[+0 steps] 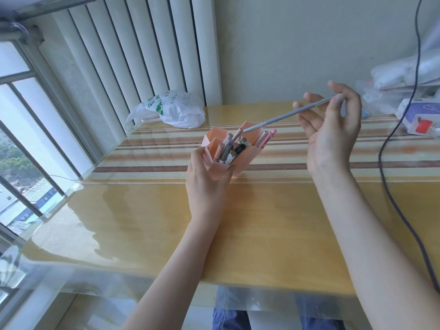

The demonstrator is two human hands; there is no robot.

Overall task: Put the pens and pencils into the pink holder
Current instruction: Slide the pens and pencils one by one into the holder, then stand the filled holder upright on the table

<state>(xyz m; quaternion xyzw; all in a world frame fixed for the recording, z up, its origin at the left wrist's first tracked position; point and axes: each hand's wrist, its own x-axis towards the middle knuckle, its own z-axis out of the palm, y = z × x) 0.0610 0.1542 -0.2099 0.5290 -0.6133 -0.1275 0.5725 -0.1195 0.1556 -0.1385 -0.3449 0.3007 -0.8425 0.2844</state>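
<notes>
A crumpled white plastic bag [170, 109] with green print lies at the back of the glossy striped counter [262, 210], beside the radiator [147, 51]. A dark cable [390, 129] hangs at right, past a power strip [419, 117] and clear bags [402, 75]. A window [21, 139] stands left.

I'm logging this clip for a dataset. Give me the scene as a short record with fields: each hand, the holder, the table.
left hand: grips the near side of the pink holder
right hand: raised, fingertips pinching a grey pen by its far end
grey pen: tilted, lower tip above the holder's rim, not yet inside
pink holder: upright on the table, several pens and pencils standing inside
table: no loose pens visible
</notes>
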